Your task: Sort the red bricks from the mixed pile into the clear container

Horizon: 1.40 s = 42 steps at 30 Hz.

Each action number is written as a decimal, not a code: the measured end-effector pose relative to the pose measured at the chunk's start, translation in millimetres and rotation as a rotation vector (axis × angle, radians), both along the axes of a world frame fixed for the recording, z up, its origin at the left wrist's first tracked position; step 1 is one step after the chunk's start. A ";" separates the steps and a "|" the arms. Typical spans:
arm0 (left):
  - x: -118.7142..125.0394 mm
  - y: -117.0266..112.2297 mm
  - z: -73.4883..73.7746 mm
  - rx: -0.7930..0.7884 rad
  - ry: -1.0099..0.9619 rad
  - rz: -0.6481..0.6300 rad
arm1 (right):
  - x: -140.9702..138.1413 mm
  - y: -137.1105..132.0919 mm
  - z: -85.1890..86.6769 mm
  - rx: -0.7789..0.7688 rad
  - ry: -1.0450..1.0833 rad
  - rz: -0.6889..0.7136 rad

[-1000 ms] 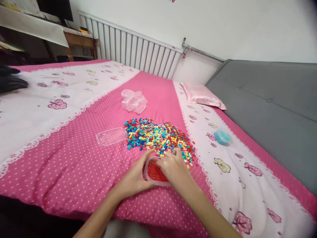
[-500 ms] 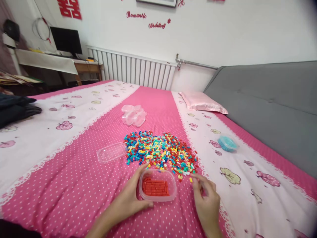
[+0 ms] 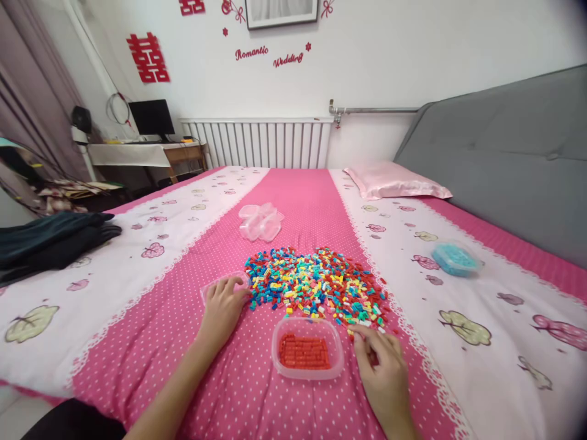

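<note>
Head camera: my left hand (image 3: 224,307) curled over the clear lid (image 3: 204,293), my right hand (image 3: 384,366) narrowed beside toy bricks (image 3: 314,282)—both holds unclear!

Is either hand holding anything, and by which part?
The left hand covers part of the clear lid; whether it grips it cannot be told. The right hand is at the near edge of the brick pile; any pinched piece cannot be made out.

Red bricks (image 3: 305,352) here, a pile (image 3: 316,281) bursting with blue, yellow, red and green, a pink bedspread (image 3: 257,391) dotted white, pale pink pillow (image 3: 397,181), turquoise pieces (image 3: 454,260), and a grey headboard (image 3: 513,143)
</note>
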State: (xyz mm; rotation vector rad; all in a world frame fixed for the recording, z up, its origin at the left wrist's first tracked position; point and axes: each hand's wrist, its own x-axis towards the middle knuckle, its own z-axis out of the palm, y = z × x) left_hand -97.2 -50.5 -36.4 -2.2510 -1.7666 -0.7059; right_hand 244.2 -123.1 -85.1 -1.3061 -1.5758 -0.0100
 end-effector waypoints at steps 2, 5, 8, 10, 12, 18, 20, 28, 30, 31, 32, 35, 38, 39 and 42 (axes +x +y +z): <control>3.6 1.9 -5.4 0.012 0.064 0.010 | -0.4 0.0 -0.6 -0.016 0.001 0.000; 4.9 2.3 -8.9 0.029 0.117 0.017 | -1.0 1.3 -0.4 -0.025 0.001 -0.003; 4.1 6.7 -9.6 0.041 0.128 0.020 | -1.8 2.1 0.8 -0.015 -0.016 0.004; 4.3 10.0 -9.9 0.052 0.117 0.020 | -2.2 1.7 1.6 -0.014 -0.020 0.008; 5.4 11.3 -9.7 0.068 0.095 0.010 | -2.5 1.0 2.1 -0.019 -0.013 0.012; 8.1 1.8 -5.0 0.171 -0.056 -0.028 | -3.4 1.4 4.0 -0.024 0.030 0.035; 7.7 -1.2 -3.5 0.225 -0.137 -0.020 | -3.9 2.3 5.5 -0.029 0.030 0.031; 23.4 -37.0 6.0 0.341 -0.414 -0.120 | -3.8 -9.6 35.9 -0.038 0.014 0.058; 34.3 -56.6 12.6 0.325 -0.435 -0.207 | -5.2 -17.4 53.9 -0.058 0.016 0.107; 40.5 -65.9 17.0 0.316 -0.446 -0.265 | -6.9 -21.3 64.2 -0.076 0.025 0.141; 47.0 -73.8 22.3 0.305 -0.478 -0.355 | -9.6 -24.6 75.1 -0.115 0.071 0.210; 66.6 -84.8 40.4 0.246 -0.561 -0.523 | -24.5 -29.2 108.1 -0.238 0.151 0.395; 82.8 -77.9 54.8 0.140 -0.578 -0.587 | -46.6 -23.7 133.6 -0.310 0.087 0.499; 86.8 -73.5 57.5 0.096 -0.578 -0.566 | -53.8 -20.3 139.0 -0.347 0.021 0.482; 94.1 -61.3 58.9 0.012 -0.583 -0.486 | -69.4 -8.5 145.0 -0.433 -0.187 0.335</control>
